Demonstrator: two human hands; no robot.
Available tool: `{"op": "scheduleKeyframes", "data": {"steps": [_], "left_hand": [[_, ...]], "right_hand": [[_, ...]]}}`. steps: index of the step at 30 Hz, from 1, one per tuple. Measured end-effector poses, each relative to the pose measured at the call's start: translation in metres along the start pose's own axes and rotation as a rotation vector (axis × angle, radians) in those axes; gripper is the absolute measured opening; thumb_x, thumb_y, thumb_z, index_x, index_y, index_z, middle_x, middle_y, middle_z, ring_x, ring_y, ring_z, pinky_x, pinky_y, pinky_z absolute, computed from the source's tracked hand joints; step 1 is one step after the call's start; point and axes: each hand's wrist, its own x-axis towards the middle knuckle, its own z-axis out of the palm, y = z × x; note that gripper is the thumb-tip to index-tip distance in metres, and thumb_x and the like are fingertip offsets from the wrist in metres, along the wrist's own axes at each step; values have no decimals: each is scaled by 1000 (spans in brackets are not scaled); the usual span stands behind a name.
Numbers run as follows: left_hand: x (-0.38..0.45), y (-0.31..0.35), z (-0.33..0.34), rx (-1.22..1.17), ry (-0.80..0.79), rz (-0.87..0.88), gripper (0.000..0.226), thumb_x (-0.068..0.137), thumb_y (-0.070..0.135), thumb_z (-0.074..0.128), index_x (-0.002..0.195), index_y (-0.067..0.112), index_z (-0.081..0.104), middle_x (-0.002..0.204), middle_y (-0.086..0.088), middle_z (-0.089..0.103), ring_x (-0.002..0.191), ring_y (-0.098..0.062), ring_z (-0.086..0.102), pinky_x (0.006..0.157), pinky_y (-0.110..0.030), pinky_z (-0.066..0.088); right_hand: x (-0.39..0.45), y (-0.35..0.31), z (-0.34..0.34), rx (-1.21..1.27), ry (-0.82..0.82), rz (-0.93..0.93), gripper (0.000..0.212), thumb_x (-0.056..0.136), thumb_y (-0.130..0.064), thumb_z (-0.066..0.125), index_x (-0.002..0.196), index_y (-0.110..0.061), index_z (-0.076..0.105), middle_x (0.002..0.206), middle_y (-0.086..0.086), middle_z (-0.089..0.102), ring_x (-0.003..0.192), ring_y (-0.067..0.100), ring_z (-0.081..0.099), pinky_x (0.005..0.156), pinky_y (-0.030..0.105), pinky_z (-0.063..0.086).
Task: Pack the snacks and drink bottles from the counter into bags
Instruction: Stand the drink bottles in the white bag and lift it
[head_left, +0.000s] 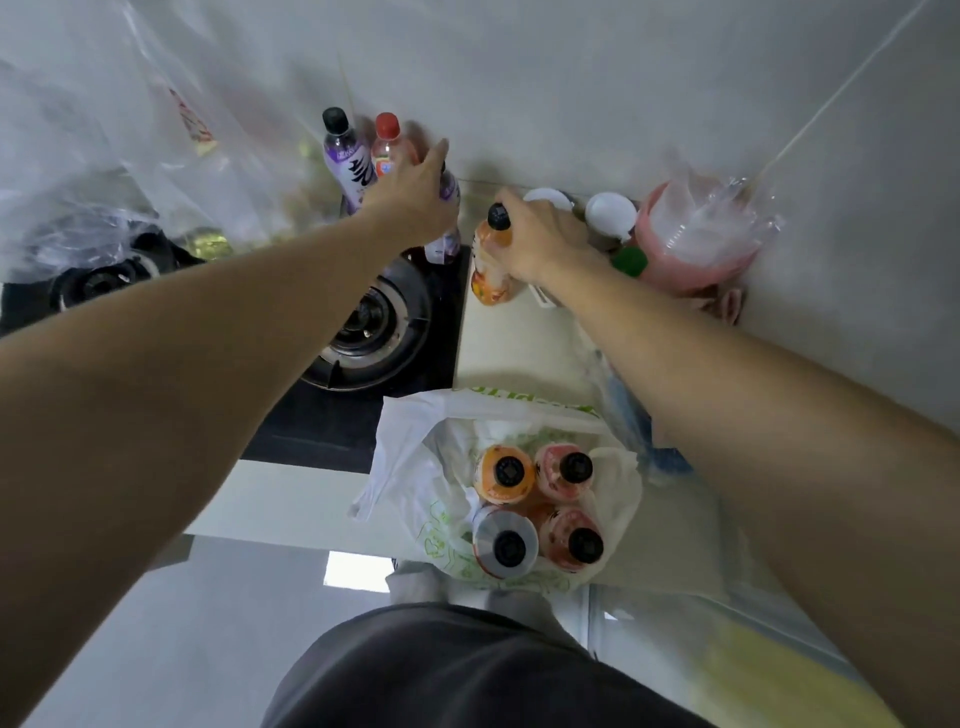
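Right hand (540, 236): wrapped around the shoulder of an orange bottle (491, 260), just under its black cap. The bottle stands upright on the pale surface (514, 343) beside the stove. The high hold looks meant for lifting it straight up.

Left hand (415, 195): stretched farther back over the stove, fingers curled about a purple-labelled bottle (447, 223). The hand hides most of it, so a full grasp cannot be confirmed; it looks closed on it.

Both arms: bare, reaching forward together, which suggests two bottles are to be taken in one go.

Bottles left at the wall: a purple bottle (345, 156) with a black cap and a red-capped bottle (387, 145), side by side, upright, just behind the left hand.

Stove (363, 322): black, a round burner below the left forearm, a second burner at far left under clear plastic sheeting (104, 156).

Back right corner: a pink tub (696, 244) stuffed with clear plastic, two white lids and a green cap beside it, close to the right hand.

Bag (415, 467): white plastic with green print, open-mouthed at the near edge of the surface, in front of the person's body.

Bag contents: four bottles upright, caps up, packed tight in a square so they brace each other.

Progress, as a judgement: partly done; four drinks packed, four bottles not yet packed. No snacks can be made out.

Risk, as a judgement: little room is left in the bag.
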Motion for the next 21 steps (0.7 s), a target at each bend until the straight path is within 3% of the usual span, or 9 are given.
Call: {"op": "scheduleKeyframes", "data": {"steps": [5,9,12,16,21], "left_hand": [[14,-2,8,3,101,84,50,95,25,57,142,22,41,147,-19,37,117,-45,55,83,-53,53],[13,-2,12,-30,154,97,25,97,17,52,121,13,45,121,-22,54,94,-39,57,70,-48,46],[5,-2,12,-40,151,118,22,100,20,53,118,10,46,99,-16,56,85,-34,52,69,-45,42],[-16,-6,18,-132,193,184,18,96,22,59,104,13,45,93,-12,56,87,-36,57,68,-45,46],[-61,-4,17,-266,286,289,24,91,31,63,102,13,52,88,-7,62,81,-37,60,69,-46,53]], "right_hand": [[4,2,7,-17,63,-23,34,99,-47,54,118,-19,50,111,10,65,100,37,63,66,39,41],[0,3,14,-3,94,-41,30,100,-40,55,115,-16,47,98,9,60,92,39,63,62,40,41],[-5,4,19,14,111,-46,28,100,-37,56,113,-13,47,98,13,63,87,40,63,58,39,41],[-21,5,19,97,144,-37,28,97,-36,59,108,-12,49,94,12,63,80,38,58,59,38,39],[-62,13,6,246,250,-45,25,92,-33,66,104,-15,54,86,3,58,80,35,59,61,41,44]]}}
